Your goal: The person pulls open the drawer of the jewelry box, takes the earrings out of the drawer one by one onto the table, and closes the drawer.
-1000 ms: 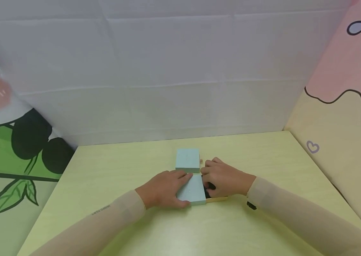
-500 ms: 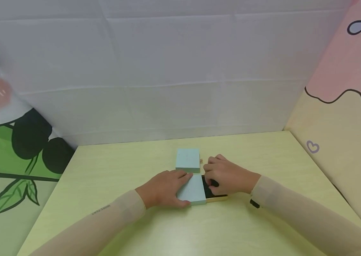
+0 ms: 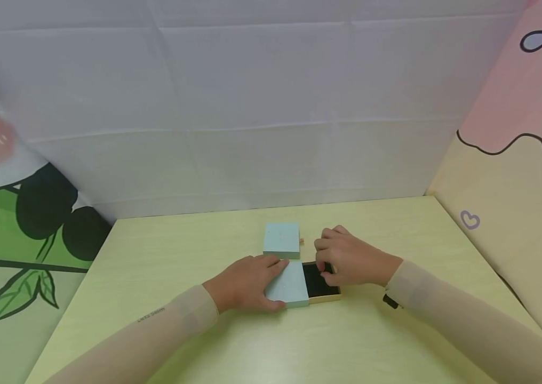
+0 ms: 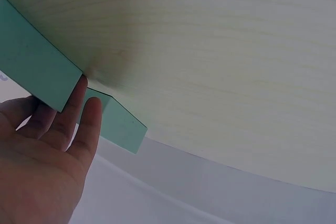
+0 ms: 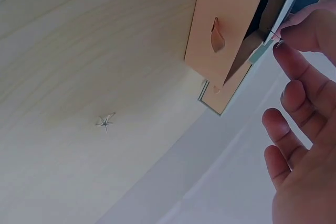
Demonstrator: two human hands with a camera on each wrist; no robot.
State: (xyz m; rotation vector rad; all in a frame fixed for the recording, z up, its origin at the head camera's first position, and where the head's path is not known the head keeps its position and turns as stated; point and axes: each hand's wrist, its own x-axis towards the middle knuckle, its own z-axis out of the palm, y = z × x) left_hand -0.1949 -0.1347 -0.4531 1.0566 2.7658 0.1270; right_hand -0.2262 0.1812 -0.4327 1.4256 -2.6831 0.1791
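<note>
In the head view my left hand (image 3: 247, 282) holds a light blue drawer-style jewelry box (image 3: 290, 288) on the table, thumb at the near side and fingers at the far side. Its black-lined drawer (image 3: 318, 285) sticks out to the right. My right hand (image 3: 355, 260) is just above the drawer's right end. Between its thumb and index finger, in the right wrist view, it pinches a tiny silvery earring-like piece (image 5: 280, 41) with a thin pin; its exact shape is too small to tell. A pull tab (image 5: 217, 36) shows on the drawer's front.
A second light blue box (image 3: 281, 238), shut, stands just behind the first, its small tab at the right. On the table (image 5: 63, 77) lies a small silvery star-shaped piece (image 5: 105, 123), seen in the right wrist view. A white sheet (image 3: 252, 106) rises behind the table.
My right hand has drawn back to the right and slightly up, out of the drawer, uncovering more of the black lining. The left hand and both boxes stay in place.
</note>
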